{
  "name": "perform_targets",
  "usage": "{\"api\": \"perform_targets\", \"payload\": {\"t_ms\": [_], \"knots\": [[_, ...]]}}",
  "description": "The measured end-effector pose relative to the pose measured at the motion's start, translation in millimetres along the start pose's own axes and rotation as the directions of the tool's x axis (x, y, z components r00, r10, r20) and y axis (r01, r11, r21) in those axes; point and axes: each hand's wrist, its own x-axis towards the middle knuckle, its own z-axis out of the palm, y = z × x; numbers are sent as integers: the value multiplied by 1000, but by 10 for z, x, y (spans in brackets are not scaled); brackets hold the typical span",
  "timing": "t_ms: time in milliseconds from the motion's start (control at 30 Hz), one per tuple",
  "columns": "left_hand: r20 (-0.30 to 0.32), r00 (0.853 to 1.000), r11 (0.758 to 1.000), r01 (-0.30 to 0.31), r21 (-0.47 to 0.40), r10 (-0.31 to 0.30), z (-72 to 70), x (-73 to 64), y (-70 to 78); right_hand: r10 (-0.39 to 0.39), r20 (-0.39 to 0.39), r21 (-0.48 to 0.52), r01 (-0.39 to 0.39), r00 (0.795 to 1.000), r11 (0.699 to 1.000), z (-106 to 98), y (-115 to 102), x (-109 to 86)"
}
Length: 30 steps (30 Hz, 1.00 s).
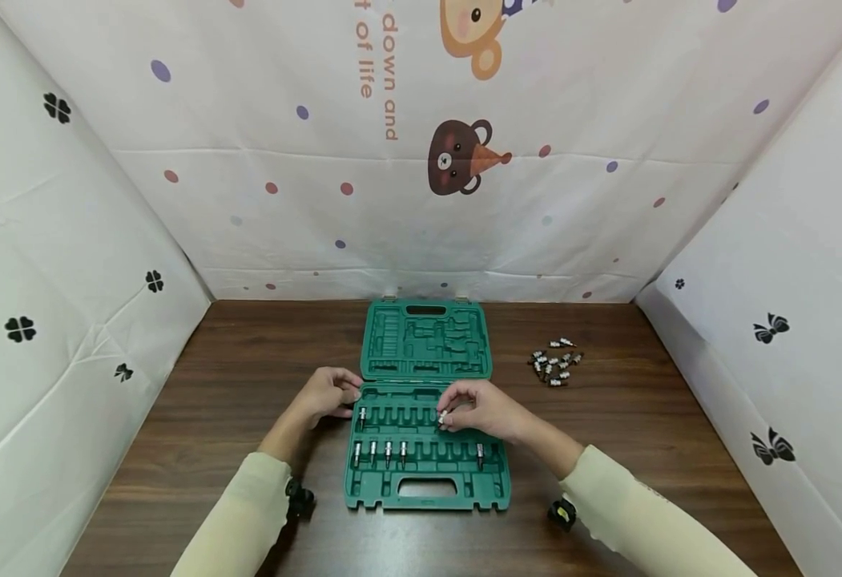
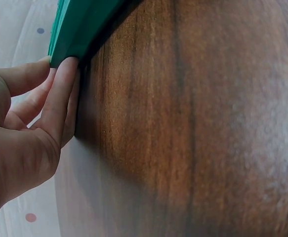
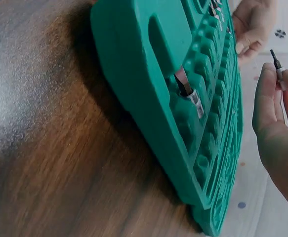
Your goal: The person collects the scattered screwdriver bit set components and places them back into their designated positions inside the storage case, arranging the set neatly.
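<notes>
An open green plastic case point(image 1: 373, 486) lies on the table, its lid folded back. My left hand point(image 1: 323, 394) holds the case's left edge, thumb on top and fingers against the side in the left wrist view. Over the upper row of slots, my right hand point(image 1: 481, 410) pinches a small bit socket point(image 3: 277, 66), silver with a dark tip, between thumb and fingertips. One bit socket point(image 1: 362, 417) sits at the left of the upper row. Several more stand in the lower row, including a flat-bladed one point(image 3: 189, 91) toward the right end.
A loose pile of bit sockets point(image 1: 550, 367) lies on the brown wooden table point(image 1: 247, 353), right of the lid point(image 1: 426, 370). White printed sheets point(image 1: 421, 232) wall in the back and both sides.
</notes>
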Motion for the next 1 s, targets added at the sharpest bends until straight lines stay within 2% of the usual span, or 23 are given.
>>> {"api": "perform_targets", "payload": {"t_ms": [133,300,633,1000], "knots": [[4,1000,1000,1,-5,-1,-3,1,9,-22,2,-129,23,1000,991,89,-21,33],[6,1000,1000,2,-1,-2,-6,5,12,-7,8,-295,9,1000,956,200,-34,62],[8,1000,1000,1,2,-1,-10,6,9,-5,33,-408,18,999,913,330,4,136],[12,1000,1000,2,1,-2,-2,2,8,-24,28,-484,35,999,875,386,-6,132]]}}
